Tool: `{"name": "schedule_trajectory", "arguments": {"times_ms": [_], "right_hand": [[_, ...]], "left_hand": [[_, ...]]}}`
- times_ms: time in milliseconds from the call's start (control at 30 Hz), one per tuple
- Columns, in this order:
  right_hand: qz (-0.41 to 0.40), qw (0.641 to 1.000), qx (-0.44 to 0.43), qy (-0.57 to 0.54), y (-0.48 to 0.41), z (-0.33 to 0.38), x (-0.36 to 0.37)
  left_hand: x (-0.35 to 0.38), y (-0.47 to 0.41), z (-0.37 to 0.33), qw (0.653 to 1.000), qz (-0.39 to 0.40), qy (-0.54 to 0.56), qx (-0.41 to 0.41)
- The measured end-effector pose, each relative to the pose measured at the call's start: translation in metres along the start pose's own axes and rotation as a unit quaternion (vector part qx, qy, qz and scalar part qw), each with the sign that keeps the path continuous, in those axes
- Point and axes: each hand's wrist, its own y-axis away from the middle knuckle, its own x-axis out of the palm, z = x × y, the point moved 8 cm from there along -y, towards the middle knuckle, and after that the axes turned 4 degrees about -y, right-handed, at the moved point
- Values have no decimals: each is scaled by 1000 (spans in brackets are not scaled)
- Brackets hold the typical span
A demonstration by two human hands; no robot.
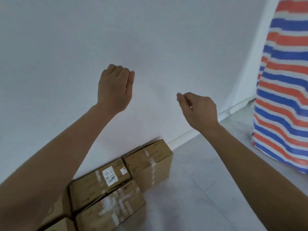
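Observation:
My left hand [115,88] is raised in front of the white wall, seen from the back, its fingers curled into a loose fist that holds nothing. My right hand [198,110] hovers lower and to the right. Its fingers are curled under and the thumb tip meets the forefinger, with nothing visible between them. Both forearms are bare and reach up from the bottom corners. Neither hand touches any object.
Several taped cardboard boxes [106,185] lie on the grey floor against the white wall [150,39], below my left arm. A large red, white and blue striped woven bag [283,90] stands at the right. A white skirting board [233,110] runs along the wall's foot.

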Motion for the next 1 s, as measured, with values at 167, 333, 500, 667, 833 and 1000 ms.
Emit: {"name": "schedule_trajectory", "arguments": {"times_ms": [167, 333, 500, 667, 833, 1000], "right_hand": [[-105, 992, 63, 36, 45, -87, -150], [-173, 972, 105, 118, 136, -191, -296], [-173, 945, 184, 207, 258, -321, -428], [-249, 902, 246, 254, 379, -435, -553], [-285, 865, 311, 270, 448, -525, -635], [-291, 825, 384, 297, 513, -617, -678]], "left_hand": [[-3, -22, -159, 994, -17, 84, 69], [14, -20, -353, 975, 27, 174, 138], [33, -5, -576, 955, 52, 209, 205], [43, 24, -805, 898, 136, 340, 244], [52, 42, -959, 850, 138, 437, 260], [95, 78, -1097, 802, 154, 505, 280]]}}
